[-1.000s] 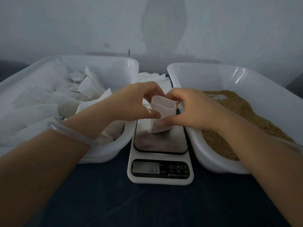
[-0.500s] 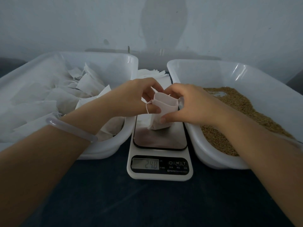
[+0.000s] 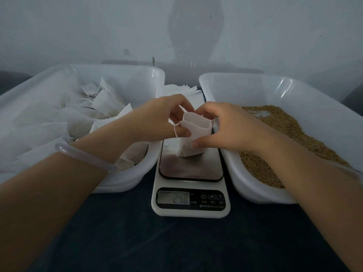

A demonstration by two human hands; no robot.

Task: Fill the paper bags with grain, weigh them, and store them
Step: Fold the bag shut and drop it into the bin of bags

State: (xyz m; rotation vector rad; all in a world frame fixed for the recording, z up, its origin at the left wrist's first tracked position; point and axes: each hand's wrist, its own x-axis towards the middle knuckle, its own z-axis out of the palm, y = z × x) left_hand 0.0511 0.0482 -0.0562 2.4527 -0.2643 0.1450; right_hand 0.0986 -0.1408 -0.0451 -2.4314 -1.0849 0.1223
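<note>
Close beside the scale (image 3: 190,173), bag tub (image 3: 137,85) left, grain tub (image 3: 255,91) right.

A small white paper bag (image 3: 193,132), mouth open, stands upright on the steel platform of the digital scale (image 3: 190,201) reading 24.8, between a tub of piled paper bags (image 3: 59,122) and a tub of brown grain (image 3: 284,130).

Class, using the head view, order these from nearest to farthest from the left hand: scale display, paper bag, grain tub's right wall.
1. Paper bag, centre, in the grip of the left hand.
2. Scale display, front.
3. Grain tub's right wall, far right.
</note>
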